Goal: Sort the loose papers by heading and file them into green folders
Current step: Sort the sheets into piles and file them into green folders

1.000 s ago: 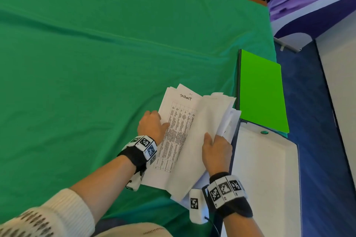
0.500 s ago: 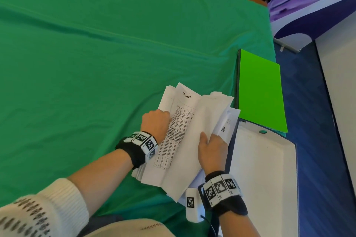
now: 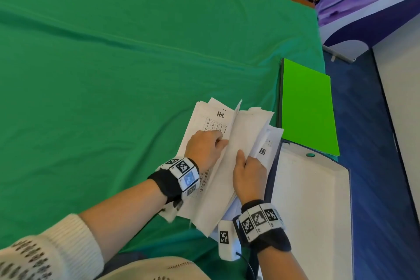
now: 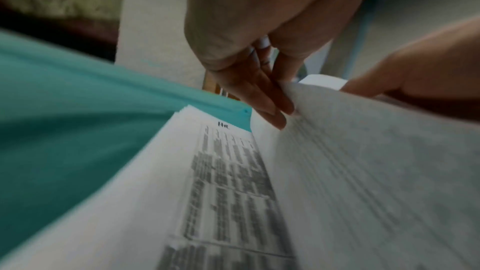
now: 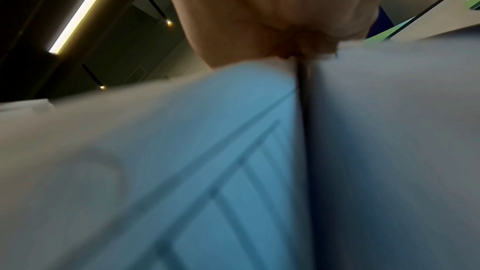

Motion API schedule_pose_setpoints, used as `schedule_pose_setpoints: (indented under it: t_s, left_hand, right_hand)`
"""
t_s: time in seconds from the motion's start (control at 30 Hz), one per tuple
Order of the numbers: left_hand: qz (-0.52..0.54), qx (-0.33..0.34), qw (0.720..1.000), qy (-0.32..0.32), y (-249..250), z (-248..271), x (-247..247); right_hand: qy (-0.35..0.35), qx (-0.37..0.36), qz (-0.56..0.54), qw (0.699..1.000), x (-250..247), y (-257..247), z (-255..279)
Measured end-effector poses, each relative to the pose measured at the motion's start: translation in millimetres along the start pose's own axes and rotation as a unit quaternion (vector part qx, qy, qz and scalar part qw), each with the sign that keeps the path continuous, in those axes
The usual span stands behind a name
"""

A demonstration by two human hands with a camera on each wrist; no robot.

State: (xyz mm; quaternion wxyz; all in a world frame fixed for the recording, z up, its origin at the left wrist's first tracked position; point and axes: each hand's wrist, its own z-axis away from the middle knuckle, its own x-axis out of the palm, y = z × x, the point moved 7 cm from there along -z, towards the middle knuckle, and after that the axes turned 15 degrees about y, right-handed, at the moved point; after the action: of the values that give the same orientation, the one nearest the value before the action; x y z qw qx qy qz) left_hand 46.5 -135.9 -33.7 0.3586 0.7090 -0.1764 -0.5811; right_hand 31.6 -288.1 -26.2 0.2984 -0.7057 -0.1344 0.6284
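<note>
A stack of loose white papers [image 3: 205, 118] lies on the green cloth near the table's right edge, and its top sheet [image 4: 223, 171] carries a printed table under the handwritten heading "HR". Several sheets [image 3: 245, 129] are turned up and over to the right. My left hand [image 3: 221, 142] pinches the edge of the lifted sheet [image 4: 363, 151], with the fingers [image 4: 272, 110] against it. My right hand [image 3: 247, 166] grips the turned-over sheets, thumb on top and fingers hidden beneath. A bright green folder [image 3: 306, 109] lies shut just right of the stack.
The green cloth [image 3: 113, 75] covers the table to the left and far side. A shallow white tray [image 3: 313, 211] sits at the near right, partly under the papers. Beyond the table's right edge is blue floor [image 3: 375, 166].
A sheet with another heading has been flipped to the right, which uncovers the sheet headed "HR". My left hand has moved up and right onto the lifted sheet; my right hand shifted slightly left.
</note>
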Motion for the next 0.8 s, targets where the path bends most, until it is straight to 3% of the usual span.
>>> schedule_pose_setpoints:
  t_s: [0.1, 0.23, 0.27, 0.37, 0.47, 0.57, 0.67, 0.8]
  left_hand:
    - [0.178, -0.084, 0.978, -0.070, 0.6, 6.2, 18.9]
    - [0.259, -0.169, 0.939, -0.149, -5.4, 12.1, 30.1]
    - [0.238, -0.164, 0.946, -0.145, -9.6, 9.8, 28.3]
    - [0.017, -0.105, 0.993, -0.049, -32.1, -9.6, 9.3]
    - [-0.100, -0.068, 0.993, 0.000, -48.4, -43.0, -4.9]
    - [-0.206, 0.011, 0.978, -0.037, -53.3, -82.9, -3.6]
    - [-0.257, 0.050, 0.961, -0.091, -50.3, -107.5, 3.1]
    - [-0.267, 0.081, 0.957, -0.073, -40.8, -122.0, 2.9]
  right_hand:
    - [-0.019, 0.014, -0.019, 1.000, 2.3, -3.5, 3.1]
    - [-0.021, -0.013, 0.017, 1.000, 4.0, 2.9, 0.0]
    - [-0.017, -0.014, 0.027, 0.999, 3.7, 5.6, -1.9]
    - [-0.018, -0.006, 0.029, 0.999, 4.3, 9.5, -5.3]
    - [-0.019, 0.003, 0.027, 0.999, 1.5, 11.4, -6.0]
    - [-0.017, 0.007, 0.038, 0.999, -3.3, 17.3, -7.4]
    - [-0.010, 0.019, 0.041, 0.999, -6.9, 24.5, -9.4]
    - [-0.006, 0.025, 0.043, 0.999, -8.4, 30.4, -11.8]
